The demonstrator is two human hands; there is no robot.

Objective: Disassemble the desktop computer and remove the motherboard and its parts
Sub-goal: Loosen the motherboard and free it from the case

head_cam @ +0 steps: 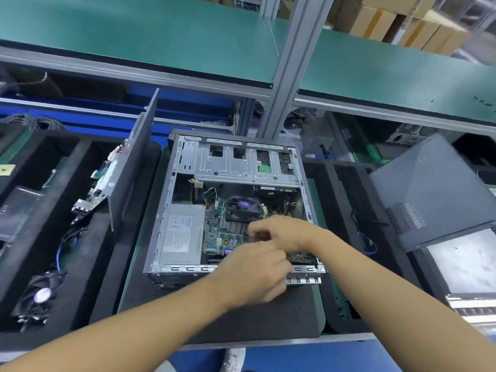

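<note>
Left grip [257,272]: knuckles up, fingers curled down over the near rim of the computer case [171,200]. What they close on is hidden, so I cannot tell whether it holds anything.
Right grip [281,232]: just beyond the left one and almost touching it. Its fingertips are bunched low over the motherboard [222,232], but they are blurred, so I cannot tell whether they are clamped on something or empty.
Writing: the power supply [182,232], left of both grips, carries a pale printed label too small to read. A green sticker [264,168] sits on the drive cage [236,165] beyond them, and it is also illegible.
Task's thing: the case lies on its side with the top open, directly under the grips. The green board sits in its floor, with heatsink [237,226] fins and a black cooler fan [243,206] just beyond the right grip.
Edges: the case rests on a black foam mat [268,318] on the surface. There is bare mat nearer than the grips.
Left of the grips: a grey side panel [134,157] stands upright beside the case. A loose fan [40,294] lies well apart in a foam tray.
Right of the grips: a grey cover [429,189] lies well apart.
Overhead: a green shelf [134,36] and a metal post [290,63].
</note>
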